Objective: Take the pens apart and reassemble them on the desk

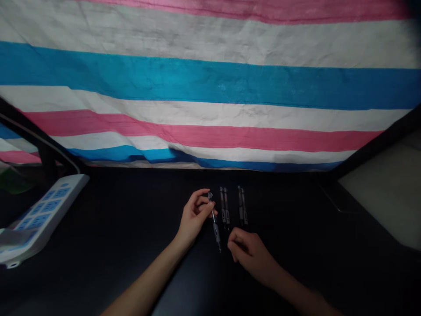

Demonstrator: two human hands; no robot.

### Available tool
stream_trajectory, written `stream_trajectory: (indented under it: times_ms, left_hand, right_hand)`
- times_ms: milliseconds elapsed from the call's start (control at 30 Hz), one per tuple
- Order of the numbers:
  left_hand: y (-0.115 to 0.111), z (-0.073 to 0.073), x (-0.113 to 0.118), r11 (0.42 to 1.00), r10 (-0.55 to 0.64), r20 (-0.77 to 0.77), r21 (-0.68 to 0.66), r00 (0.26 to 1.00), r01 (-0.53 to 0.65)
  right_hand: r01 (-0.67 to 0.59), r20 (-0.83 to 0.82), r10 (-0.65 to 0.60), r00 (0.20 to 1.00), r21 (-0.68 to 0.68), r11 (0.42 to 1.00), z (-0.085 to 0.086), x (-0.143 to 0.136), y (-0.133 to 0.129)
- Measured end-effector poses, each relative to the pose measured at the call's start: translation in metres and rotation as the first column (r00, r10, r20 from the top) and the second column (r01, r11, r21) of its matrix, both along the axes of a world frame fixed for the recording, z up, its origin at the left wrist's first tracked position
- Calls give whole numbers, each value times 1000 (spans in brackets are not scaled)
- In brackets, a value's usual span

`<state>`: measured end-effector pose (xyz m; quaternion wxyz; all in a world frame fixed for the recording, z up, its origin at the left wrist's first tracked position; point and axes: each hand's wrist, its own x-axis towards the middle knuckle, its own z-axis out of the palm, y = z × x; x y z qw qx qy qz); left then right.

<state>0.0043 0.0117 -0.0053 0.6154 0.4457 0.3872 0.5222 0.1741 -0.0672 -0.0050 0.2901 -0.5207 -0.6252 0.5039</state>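
The held pen (216, 231) is above the dark table (115, 245), left of the other pens. The left hand (192, 216) has it clamped between the thumb and the fingers, close to its far end. From this grip, the greater part of the pen extends to the near side and a little to the right; its long axis runs from far left to near right, with the tip at the near end.

The right hand (247, 251) is apart from the pen, to the right of its tip, so the left hand is the nearer one. Its fingers are bent towards the thumb, but I cannot tell whether they are fully closed or hold something.

Just beside, on the right, lies the left pair of pens (223, 214), and farther right the right pair of pens (241, 213), all with their length roughly from far to near. In total I count five pens, two hands, one power strip (54, 204) at the left, and one striped sheet (210, 81) behind the table.
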Motion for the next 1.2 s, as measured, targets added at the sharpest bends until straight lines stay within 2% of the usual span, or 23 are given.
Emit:
stream_trajectory:
  times_ms: [333,533,733,833,900,1000,1067,1100,1200]
  left_hand:
    - [6,-3,-2,998,60,-109,18,992,-58]
    - [11,-17,-2,976,164,-313,189,936,-108]
    - [6,-18,1,984,47,-323,180,945,12]
    - [0,-15,2,984,24,-340,173,940,38]
    - [-3,-13,3,987,27,-352,159,936,31]
    - [-10,-10,5,984,79,-357,175,931,-16]
    - [-15,-7,6,979,125,-358,195,925,-57]
    - [-18,-5,7,975,142,-356,209,924,-69]
    - [-26,-2,9,968,176,-347,231,921,-98]
  right_hand:
    - [6,-18,-6,1000,-2,1000,2,-2,-1]
    - [-1,-11,1,1000,10,1000,1,-1,-1]
    - [-16,32,15,999,10,1000,5,-1,-1]
    - [-44,125,29,992,114,993,7,2,0]
    - [-84,267,5,964,283,955,8,7,2]
    - [-195,494,-113,862,529,826,9,18,9]
    - [-277,593,-165,788,581,766,8,26,14]
    - [-313,634,-175,753,579,753,7,29,16]
    - [-395,729,-164,665,529,751,3,36,18]
